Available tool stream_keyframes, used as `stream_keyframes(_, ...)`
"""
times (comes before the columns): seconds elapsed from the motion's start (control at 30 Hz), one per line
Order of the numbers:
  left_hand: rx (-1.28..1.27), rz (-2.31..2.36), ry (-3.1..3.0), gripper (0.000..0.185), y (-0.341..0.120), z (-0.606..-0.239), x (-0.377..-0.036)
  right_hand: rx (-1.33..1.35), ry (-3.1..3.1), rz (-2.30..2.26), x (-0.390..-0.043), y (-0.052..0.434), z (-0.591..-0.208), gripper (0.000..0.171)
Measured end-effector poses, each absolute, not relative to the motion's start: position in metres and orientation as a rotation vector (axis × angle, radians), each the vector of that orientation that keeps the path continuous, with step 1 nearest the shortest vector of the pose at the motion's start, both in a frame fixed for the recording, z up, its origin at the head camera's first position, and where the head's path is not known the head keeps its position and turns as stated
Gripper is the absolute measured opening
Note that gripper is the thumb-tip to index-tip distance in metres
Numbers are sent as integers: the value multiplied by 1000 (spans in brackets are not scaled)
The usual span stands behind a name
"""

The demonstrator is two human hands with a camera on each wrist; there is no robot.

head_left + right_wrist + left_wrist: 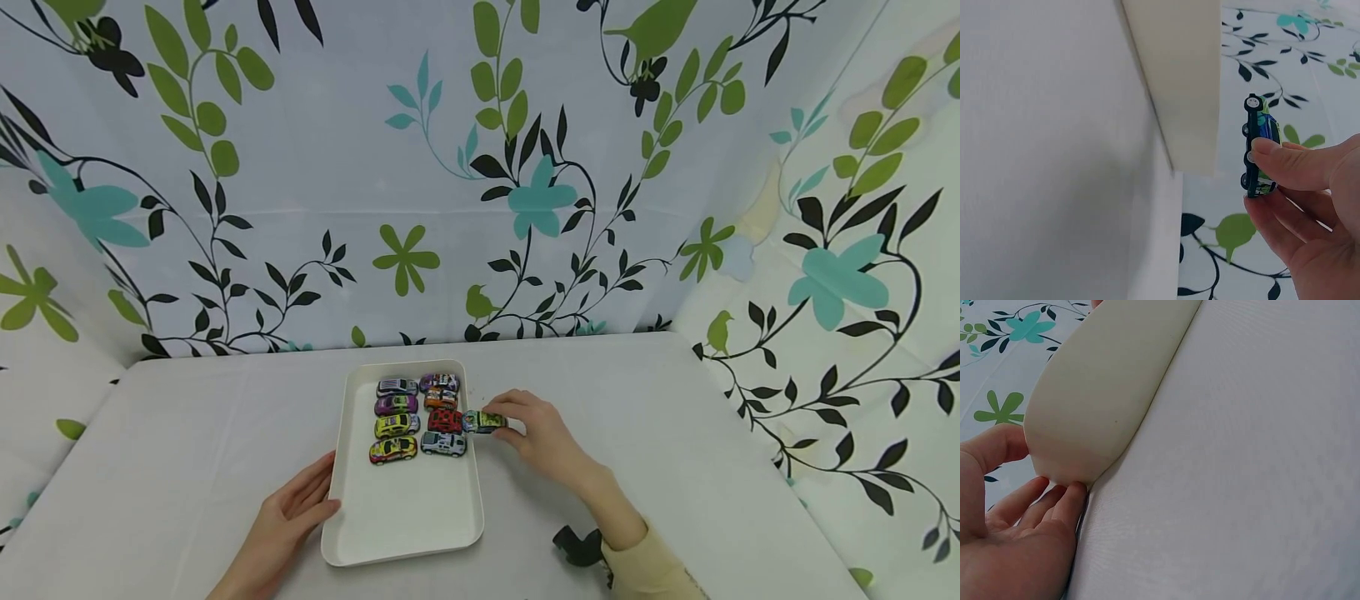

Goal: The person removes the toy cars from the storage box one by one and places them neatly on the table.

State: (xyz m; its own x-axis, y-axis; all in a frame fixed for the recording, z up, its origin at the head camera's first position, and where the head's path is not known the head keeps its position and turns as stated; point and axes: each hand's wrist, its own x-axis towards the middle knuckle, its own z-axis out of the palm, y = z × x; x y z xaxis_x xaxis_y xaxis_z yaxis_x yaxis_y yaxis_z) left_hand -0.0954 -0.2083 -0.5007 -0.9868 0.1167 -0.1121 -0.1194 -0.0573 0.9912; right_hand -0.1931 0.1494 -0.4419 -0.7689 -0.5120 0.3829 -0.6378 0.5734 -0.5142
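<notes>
Right hand (542,435) pinches a little car (483,422).
Left hand (294,512), fingers flat, rests against the white tray (405,521).

Left hand (288,521) open, flat; right hand (536,437) extended, fingertips pinched.

The tray's (1091,394) inside is hidden in both wrist views.
</notes>
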Motion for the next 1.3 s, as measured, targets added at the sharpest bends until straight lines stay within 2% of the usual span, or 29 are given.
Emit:
stream_keyframes(0.6, -71, 2150, 2041, 71, -206, -496, -98, 861, -2662, 1070, -225, 184, -464, 33)
stream_keyframes(1.3, -127, 2104, 2051, 74, -206, -495, -101, 817, -2724, 1244, -236, 200, -485, 30)
